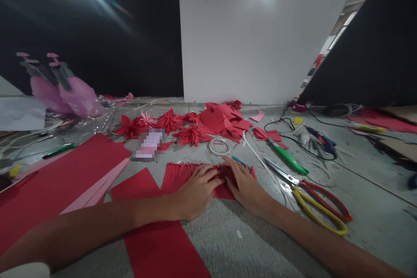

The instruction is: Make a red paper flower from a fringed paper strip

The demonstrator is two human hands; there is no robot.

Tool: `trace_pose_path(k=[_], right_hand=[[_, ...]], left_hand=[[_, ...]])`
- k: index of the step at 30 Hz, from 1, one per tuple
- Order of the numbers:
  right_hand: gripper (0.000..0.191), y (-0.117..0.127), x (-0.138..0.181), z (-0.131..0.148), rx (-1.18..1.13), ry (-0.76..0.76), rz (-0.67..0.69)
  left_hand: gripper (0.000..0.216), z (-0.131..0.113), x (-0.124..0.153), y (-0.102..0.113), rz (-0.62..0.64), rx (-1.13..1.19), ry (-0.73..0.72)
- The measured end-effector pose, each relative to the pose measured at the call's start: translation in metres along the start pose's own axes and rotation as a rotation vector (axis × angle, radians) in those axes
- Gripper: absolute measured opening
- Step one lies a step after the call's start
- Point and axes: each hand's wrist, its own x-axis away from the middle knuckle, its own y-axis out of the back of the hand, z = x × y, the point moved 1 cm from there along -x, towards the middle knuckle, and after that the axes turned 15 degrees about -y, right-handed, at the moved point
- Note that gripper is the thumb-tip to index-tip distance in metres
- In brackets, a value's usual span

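A red paper strip (178,177) with a cut fringe along its far edge lies flat on the grey work surface. My left hand (199,187) rests on its middle, fingers curled together over the fringe. From the other side my right hand (247,186) reaches in, its bent fingers and thumb on the fringe near the right end. The two hands almost meet, and they cover the part of the strip between them. To the right lie scissors (304,186) with a red and a yellow handle, blades parted. A white ring (219,140) sits just beyond my fingers.
Red paper flowers (170,120) and a pile of red cut pieces (218,120) lie behind. Large red sheets (81,169) spread left, with a green cutter (289,160) and a blue glue gun (321,141) right. Pink spray bottles (78,95) stand far left; a white board (260,39) rises behind.
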Motion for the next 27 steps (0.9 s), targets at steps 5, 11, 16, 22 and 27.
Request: trace_pose_path(k=[5, 11, 16, 22, 27], right_hand=[[0.057, -0.0005, -0.0002, -0.0011, 0.005, 0.015, 0.008], [0.054, 0.0010, -0.0005, 0.0012, 0.014, 0.022, -0.001], [0.048, 0.0008, -0.0002, 0.0022, 0.013, 0.008, -0.024], [0.046, 0.0025, 0.0012, 0.0039, 0.021, -0.014, -0.064], [0.043, 0.0022, 0.0011, 0.0018, -0.010, -0.042, -0.035]], left_hand=[[0.041, 0.0003, 0.0009, -0.0011, 0.028, -0.034, -0.012], [0.044, 0.0018, 0.0024, -0.0037, 0.040, -0.038, 0.010], [0.048, 0.0027, 0.0031, -0.0061, 0.078, -0.041, -0.007], [0.054, 0.0034, 0.0021, -0.0042, 0.082, 0.008, -0.005], [0.053, 0.0041, 0.0024, -0.0038, 0.095, 0.011, -0.018]])
